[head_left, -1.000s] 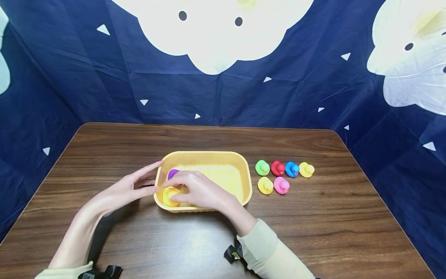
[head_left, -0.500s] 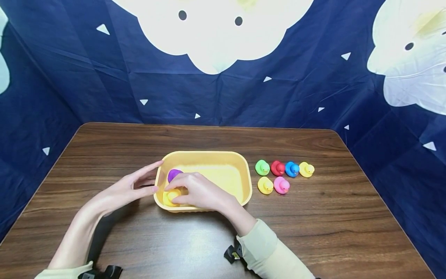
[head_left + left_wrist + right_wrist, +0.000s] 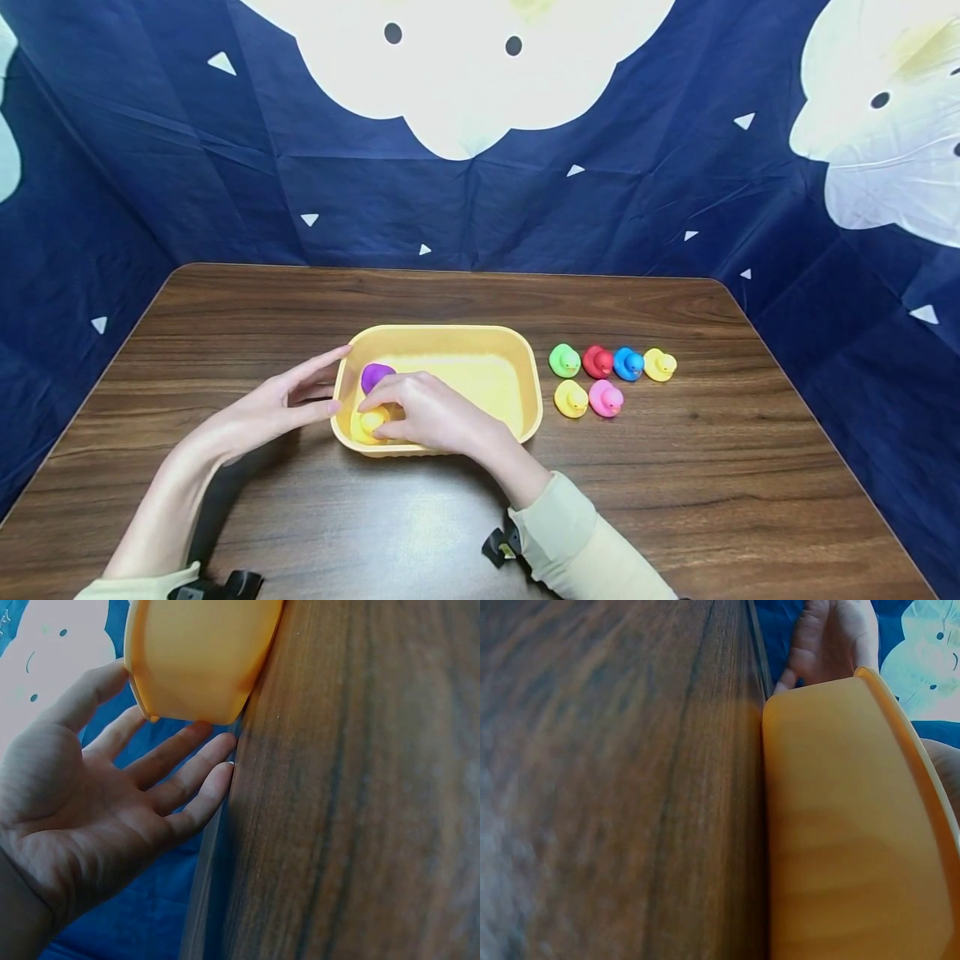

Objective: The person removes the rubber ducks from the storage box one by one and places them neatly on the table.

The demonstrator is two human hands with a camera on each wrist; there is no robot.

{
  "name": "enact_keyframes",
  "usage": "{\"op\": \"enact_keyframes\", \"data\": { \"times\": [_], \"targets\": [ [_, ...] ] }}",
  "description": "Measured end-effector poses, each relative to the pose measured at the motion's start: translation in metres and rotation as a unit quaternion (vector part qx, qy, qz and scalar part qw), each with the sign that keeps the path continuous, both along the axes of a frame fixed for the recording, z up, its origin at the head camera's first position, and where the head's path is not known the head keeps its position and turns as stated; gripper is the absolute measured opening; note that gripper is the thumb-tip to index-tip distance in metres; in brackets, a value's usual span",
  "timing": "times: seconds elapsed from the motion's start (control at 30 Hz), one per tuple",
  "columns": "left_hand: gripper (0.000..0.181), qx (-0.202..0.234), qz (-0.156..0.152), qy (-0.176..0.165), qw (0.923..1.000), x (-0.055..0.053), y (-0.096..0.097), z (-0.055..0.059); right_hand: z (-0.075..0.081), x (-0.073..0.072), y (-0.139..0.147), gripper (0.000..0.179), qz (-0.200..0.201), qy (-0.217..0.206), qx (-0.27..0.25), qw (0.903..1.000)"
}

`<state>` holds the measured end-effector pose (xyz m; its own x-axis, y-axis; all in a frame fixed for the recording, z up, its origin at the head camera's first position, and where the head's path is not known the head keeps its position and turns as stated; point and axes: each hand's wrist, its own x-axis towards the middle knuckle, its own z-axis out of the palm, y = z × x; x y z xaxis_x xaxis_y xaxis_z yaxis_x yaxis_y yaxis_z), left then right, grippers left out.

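A yellow plastic basin [image 3: 480,367] stands on the table. In its near left corner sits a yellow rubber duck [image 3: 366,427]. My right hand [image 3: 431,412] reaches into the basin, thumb and fingertips pinching this duck around its head. Just behind the fingers is a purple rubber duck [image 3: 377,377], partly covered by the hand. My left hand [image 3: 281,406] touches the basin's left end, fingers spread and fairly straight; in the left wrist view the thumb of the left hand [image 3: 112,765] meets the rim. The basin's side wall [image 3: 847,825] hides the right fingers in the right wrist view.
To the right of the basin, rubber ducks lie in two rows: green [image 3: 565,361], red [image 3: 597,362], blue [image 3: 628,364] and yellow [image 3: 660,365] behind, another yellow [image 3: 572,399] and a pink [image 3: 606,398] in front. A blue cloth [image 3: 375,200] with clouds hangs beyond the wooden table [image 3: 637,500].
My right fingers have shifted slightly right and toward me at the yellow duck, and more of the purple duck shows. The left hand and basin have stayed put.
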<state>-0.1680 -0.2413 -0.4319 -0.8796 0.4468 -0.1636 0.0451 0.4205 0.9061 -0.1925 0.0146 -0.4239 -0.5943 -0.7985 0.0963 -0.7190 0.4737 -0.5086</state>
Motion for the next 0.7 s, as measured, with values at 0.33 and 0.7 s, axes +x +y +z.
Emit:
{"op": "enact_keyframes", "data": {
  "times": [0.33, 0.7],
  "targets": [
    [0.073, 0.0, -0.001, -0.004, 1.0, -0.0005, 0.0001, 0.0012, 0.0011, 0.0012, -0.001, 0.022, -0.014, 0.013, 0.02, 0.9996],
    [0.073, 0.007, -0.002, -0.005, 1.0, -0.0002, -0.0004, 0.0001, 0.0009, 0.0009, -0.0012, 0.02, -0.016, 0.009, 0.018, 0.9997]
  ]
}}
